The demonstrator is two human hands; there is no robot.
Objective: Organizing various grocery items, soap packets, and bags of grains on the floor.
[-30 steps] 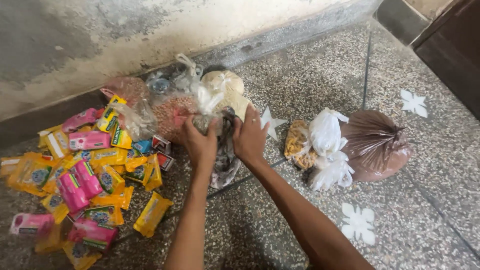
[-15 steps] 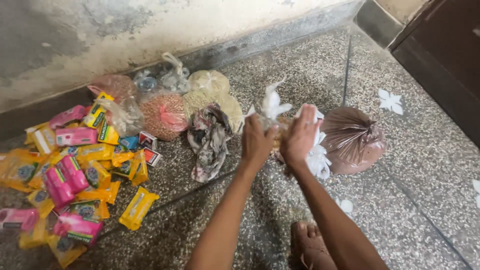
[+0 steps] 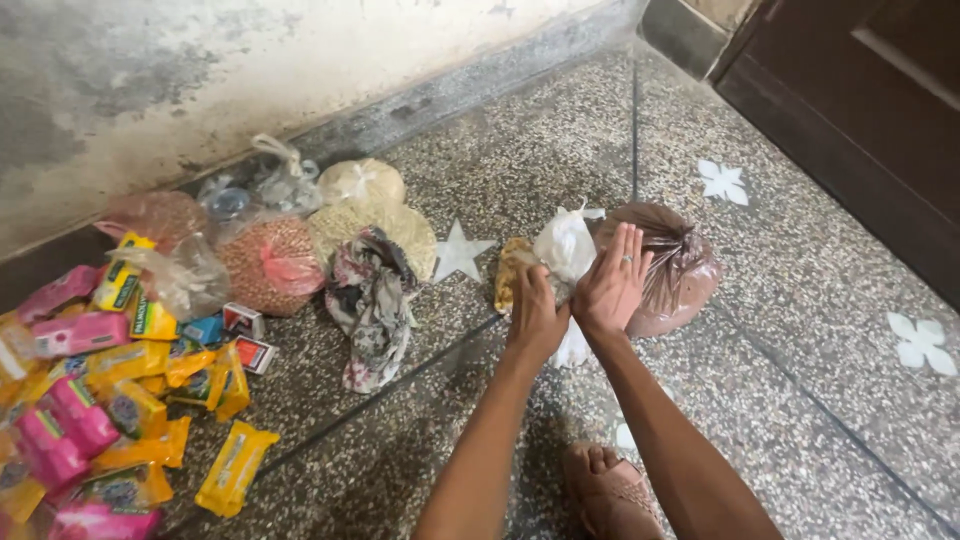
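Both hands low over the speckled floor [image 3: 800,400], side by side. Left hand [image 3: 535,315] curled down onto a small tied bag [image 3: 548,275] of yellowish snack pieces; fingers wrap its near side. Right hand [image 3: 612,290] flat and released, fingers straight, palm pressed against the white plastic bag [image 3: 565,243] just beyond the left hand. Brown tied bag [image 3: 680,270] sits directly past the right hand's fingertips, touching the white one. Crumpled patterned cloth [image 3: 375,300] lies well to the left of the left hand; bags of grain [image 3: 270,262] beyond it.
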